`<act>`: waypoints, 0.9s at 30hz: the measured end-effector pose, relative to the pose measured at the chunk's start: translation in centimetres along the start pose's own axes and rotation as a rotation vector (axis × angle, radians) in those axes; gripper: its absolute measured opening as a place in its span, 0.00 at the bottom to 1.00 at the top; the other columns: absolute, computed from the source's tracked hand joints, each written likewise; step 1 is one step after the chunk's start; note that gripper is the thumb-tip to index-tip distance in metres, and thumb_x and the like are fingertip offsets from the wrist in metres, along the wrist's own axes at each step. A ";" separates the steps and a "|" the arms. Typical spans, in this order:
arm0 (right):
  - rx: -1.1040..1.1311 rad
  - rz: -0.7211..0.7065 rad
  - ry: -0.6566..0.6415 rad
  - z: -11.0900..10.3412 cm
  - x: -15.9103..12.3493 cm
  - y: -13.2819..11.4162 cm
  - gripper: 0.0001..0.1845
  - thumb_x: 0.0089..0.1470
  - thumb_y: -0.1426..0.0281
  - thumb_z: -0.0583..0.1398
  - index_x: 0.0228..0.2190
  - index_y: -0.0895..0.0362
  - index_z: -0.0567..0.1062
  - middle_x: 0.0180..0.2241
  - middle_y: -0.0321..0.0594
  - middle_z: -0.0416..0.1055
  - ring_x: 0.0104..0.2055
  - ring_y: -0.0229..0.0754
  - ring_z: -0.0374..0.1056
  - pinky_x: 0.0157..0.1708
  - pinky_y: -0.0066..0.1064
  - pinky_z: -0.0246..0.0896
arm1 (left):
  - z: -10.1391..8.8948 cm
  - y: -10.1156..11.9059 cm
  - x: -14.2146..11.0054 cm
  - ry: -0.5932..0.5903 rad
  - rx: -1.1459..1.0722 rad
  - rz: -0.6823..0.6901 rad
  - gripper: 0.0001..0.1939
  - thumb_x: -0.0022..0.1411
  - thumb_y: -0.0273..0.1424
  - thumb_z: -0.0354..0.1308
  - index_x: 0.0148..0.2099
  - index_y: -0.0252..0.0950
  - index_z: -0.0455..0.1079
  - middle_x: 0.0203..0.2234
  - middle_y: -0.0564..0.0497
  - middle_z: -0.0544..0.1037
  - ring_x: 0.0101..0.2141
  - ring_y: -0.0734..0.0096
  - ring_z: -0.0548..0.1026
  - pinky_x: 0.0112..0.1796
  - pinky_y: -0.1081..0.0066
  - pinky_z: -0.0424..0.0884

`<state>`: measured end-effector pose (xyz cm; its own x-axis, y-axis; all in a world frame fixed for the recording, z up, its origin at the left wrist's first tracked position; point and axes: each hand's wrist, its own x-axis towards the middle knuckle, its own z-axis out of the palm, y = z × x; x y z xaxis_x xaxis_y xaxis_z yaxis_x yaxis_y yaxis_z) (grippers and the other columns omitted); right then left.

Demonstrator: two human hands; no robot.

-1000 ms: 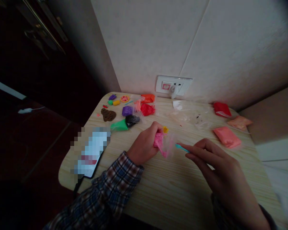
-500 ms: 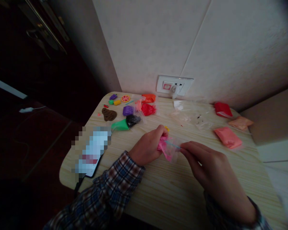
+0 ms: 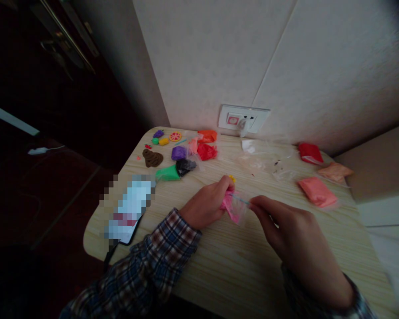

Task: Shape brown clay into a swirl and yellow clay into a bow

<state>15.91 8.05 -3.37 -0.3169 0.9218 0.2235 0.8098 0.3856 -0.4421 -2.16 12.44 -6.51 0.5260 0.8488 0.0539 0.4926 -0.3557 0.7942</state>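
Note:
My left hand (image 3: 208,201) is closed around one side of a small clear plastic bag (image 3: 242,212) with soft pink clay (image 3: 232,212) in it. Across the bag's upper edge runs a thin blue line, which looks like its seal. At the far end of this line, the thumb and fingers of my right hand (image 3: 291,237) pinch the bag's edge; the exact grip is partly hidden. Just behind my left thumb lies a small yellow piece (image 3: 232,178), partly covered by the hand.
A phone (image 3: 131,208) lies at left on the wooden table (image 3: 219,266). Beyond it are coiled brown clay (image 3: 152,158), small fruit shapes, and green (image 3: 168,173), purple (image 3: 178,153) and red (image 3: 207,152) clay packs. Crumpled clear bags (image 3: 252,161) lie mid-back; a salmon pack (image 3: 317,192) sits at right.
The view has shifted slightly. Both hands stay at the bag, and my right fingers have slid a little outward along its edge.

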 end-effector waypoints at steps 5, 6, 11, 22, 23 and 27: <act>-0.056 0.028 -0.195 0.3 0.4 0.9 0.11 0.57 0.71 0.52 0.28 0.53 0.73 0.23 0.37 0.74 0.23 0.42 0.70 0.23 0.29 0.53 | 0.1 0.0 0.0 -0.055 -0.010 0.002 0.09 0.57 0.26 0.52 0.38 0.39 0.54 0.31 0.55 0.67 0.31 0.72 0.68 0.35 0.72 0.64; -0.016 0.031 -0.243 0.2 0.6 1.0 0.11 0.57 0.71 0.51 0.28 0.53 0.73 0.22 0.37 0.74 0.24 0.42 0.70 0.24 0.29 0.54 | 0.2 0.1 0.0 -0.062 -0.017 0.005 0.09 0.56 0.25 0.52 0.37 0.39 0.54 0.30 0.55 0.67 0.31 0.72 0.68 0.35 0.73 0.64; 0.342 0.017 -0.376 -0.2 1.3 1.5 0.15 0.59 0.68 0.50 0.24 0.55 0.70 0.19 0.33 0.69 0.22 0.36 0.64 0.24 0.26 0.54 | 0.2 0.6 -0.1 -0.075 -0.112 0.006 0.11 0.56 0.27 0.55 0.38 0.39 0.54 0.29 0.56 0.66 0.29 0.74 0.68 0.32 0.74 0.63; 0.760 0.046 -0.467 -0.1 1.3 1.8 0.22 0.60 0.57 0.52 0.21 0.57 0.67 0.19 0.31 0.61 0.23 0.34 0.57 0.24 0.26 0.51 | 0.0 1.5 -0.3 -0.045 -0.414 0.064 0.12 0.53 0.29 0.57 0.35 0.39 0.54 0.26 0.57 0.64 0.27 0.76 0.66 0.30 0.74 0.62; 0.766 0.040 -0.470 -0.2 1.3 1.7 0.22 0.60 0.57 0.52 0.21 0.57 0.67 0.19 0.31 0.61 0.23 0.34 0.57 0.24 0.26 0.51 | -0.1 1.5 -0.3 -0.045 -0.430 0.062 0.13 0.53 0.29 0.57 0.34 0.39 0.54 0.25 0.58 0.64 0.27 0.76 0.66 0.30 0.75 0.61; 0.723 0.028 -0.432 -0.5 1.3 1.6 0.22 0.60 0.57 0.52 0.21 0.57 0.68 0.19 0.32 0.63 0.23 0.34 0.58 0.24 0.25 0.53 | -0.2 1.6 -0.3 -0.035 -0.488 0.058 0.13 0.52 0.29 0.58 0.34 0.38 0.54 0.25 0.59 0.63 0.25 0.77 0.65 0.29 0.75 0.61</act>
<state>17.08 9.84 -3.37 -0.5818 0.8091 -0.0832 0.3515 0.1579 -0.9228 -1.64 11.65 -5.15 0.5696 0.8167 0.0926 0.0842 -0.1700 0.9818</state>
